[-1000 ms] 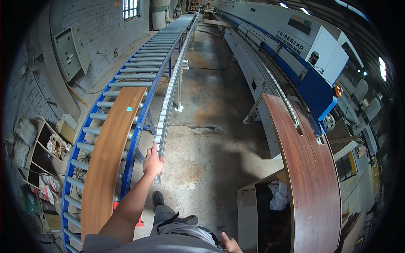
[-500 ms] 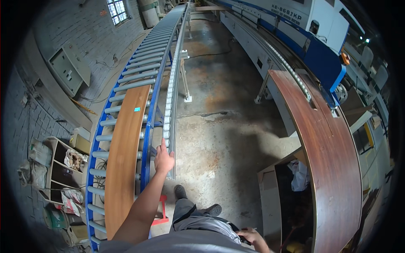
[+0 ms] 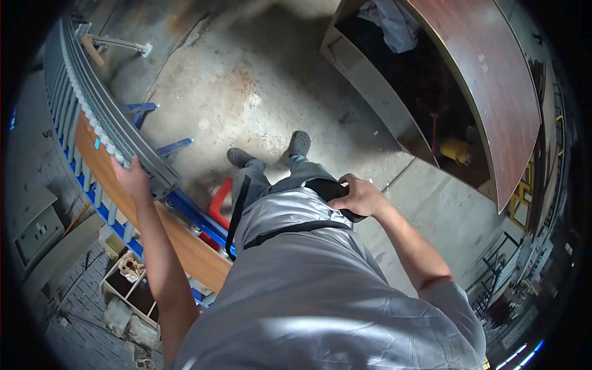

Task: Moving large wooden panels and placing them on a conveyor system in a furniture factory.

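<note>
While the person looks straight down over a grey shirt (image 3: 320,290), the right hand (image 3: 361,196) sits at the hip, fingers curled around a black pouch (image 3: 333,191) at the waist, clamped on its top edge; what's inside the pouch can't be told. Left hand (image 3: 132,179) is out to the person's left, palm down and fingers spread flat on the grey side rail (image 3: 108,132) of the roller conveyor (image 3: 74,111); it's resting there, not gripping anything. Light wooden board (image 3: 185,246) lies lengthwise on the blue-framed rollers just beyond and below that hand, running from the upper left down under the forearm toward the shirt. Red plastic piece (image 3: 220,200) sits on the floor beside the conveyor frame, near the left leg. Two grey shoes (image 3: 299,143) stand on the stained concrete floor (image 3: 246,92), toes pointing away. Farther right, a long dark reddish-brown panel (image 3: 493,92) lies across the top of an open grey cabinet (image 3: 376,92); inside it, a white cloth (image 3: 394,24) and a yellow object (image 3: 455,150). At lower left, past the conveyor, a small shelf unit (image 3: 132,287) holds clutter.
</note>
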